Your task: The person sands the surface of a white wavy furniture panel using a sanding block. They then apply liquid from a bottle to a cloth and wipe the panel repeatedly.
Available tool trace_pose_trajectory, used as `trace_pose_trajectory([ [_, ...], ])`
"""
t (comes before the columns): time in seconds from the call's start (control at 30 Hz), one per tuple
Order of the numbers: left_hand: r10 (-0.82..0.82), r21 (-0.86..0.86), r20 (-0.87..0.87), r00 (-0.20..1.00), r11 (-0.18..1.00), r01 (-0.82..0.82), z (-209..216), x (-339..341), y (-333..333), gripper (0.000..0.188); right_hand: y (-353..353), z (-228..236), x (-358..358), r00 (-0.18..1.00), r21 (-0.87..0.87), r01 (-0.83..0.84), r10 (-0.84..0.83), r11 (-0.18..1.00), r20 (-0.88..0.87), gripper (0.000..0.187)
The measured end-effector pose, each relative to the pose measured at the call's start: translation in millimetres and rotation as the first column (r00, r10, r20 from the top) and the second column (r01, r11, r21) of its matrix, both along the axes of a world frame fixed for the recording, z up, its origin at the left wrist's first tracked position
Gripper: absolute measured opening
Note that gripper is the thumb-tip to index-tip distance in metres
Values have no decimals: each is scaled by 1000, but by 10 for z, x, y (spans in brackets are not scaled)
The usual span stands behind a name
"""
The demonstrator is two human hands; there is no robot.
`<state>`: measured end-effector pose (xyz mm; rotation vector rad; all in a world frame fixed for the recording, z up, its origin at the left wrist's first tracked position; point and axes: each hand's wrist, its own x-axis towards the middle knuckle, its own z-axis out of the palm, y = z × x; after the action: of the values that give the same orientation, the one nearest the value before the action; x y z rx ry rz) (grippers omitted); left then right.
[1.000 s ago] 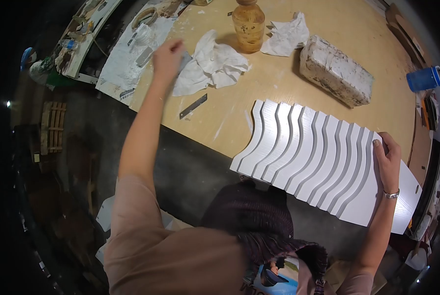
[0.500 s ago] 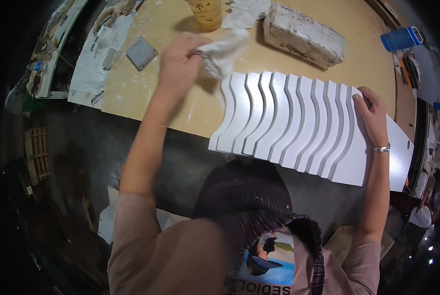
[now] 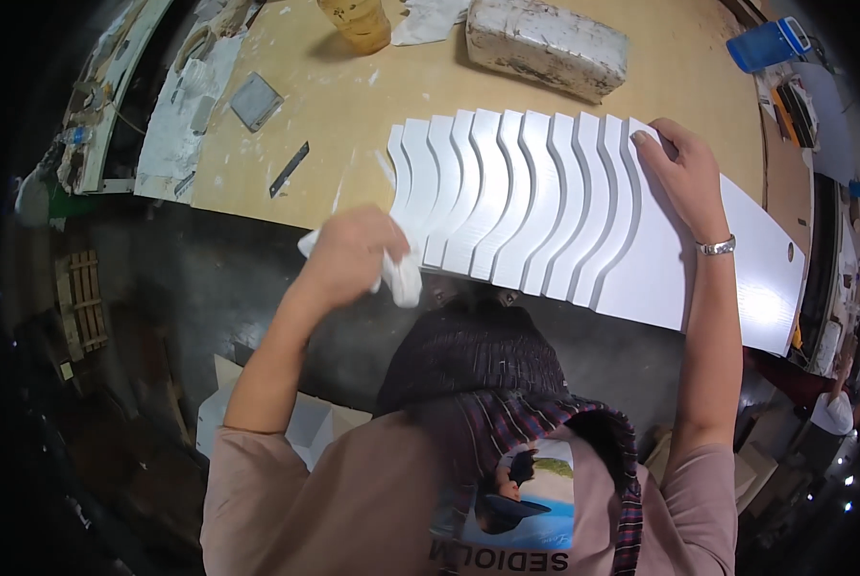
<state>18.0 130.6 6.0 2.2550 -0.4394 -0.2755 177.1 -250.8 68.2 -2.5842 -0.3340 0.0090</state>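
Note:
A white panel (image 3: 507,202) with wavy stepped ridges lies across the table, its near edge jutting past the table's front. My right hand (image 3: 681,178) grips its far edge near the right side, thumb on top of the smooth end and fingers curled over the edge. Crumpled in my left hand (image 3: 355,254) is a white cloth (image 3: 403,278), close to the panel's near left corner. Motion blurs that hand a little; I cannot tell whether the cloth touches the panel.
On the wooden table (image 3: 324,106) are a grey square block (image 3: 256,102), a dark flat strip (image 3: 290,169), an amber plastic cup (image 3: 361,24), a white crumpled sheet (image 3: 428,21) and a wrapped, stained block (image 3: 545,48). A blue jug (image 3: 764,45) stands far right.
My left hand has swept the cloth from the panel's far left corner toward me, to its near left corner. The panel sits further left, my right hand still on it. A dark strip now shows.

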Motion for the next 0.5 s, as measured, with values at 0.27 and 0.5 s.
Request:
trace_pose_trajectory([
  [0.27, 315, -214, 298, 901, 942, -258, -255, 293, -900, 33, 14, 69, 47, 999, -28, -38, 37, 999, -26, 47],
  [0.5, 305, -175, 208, 929, 946, -272, -239, 353, -921, 36, 29, 49, 34, 999, -49, -38, 39, 998, 6, 48],
])
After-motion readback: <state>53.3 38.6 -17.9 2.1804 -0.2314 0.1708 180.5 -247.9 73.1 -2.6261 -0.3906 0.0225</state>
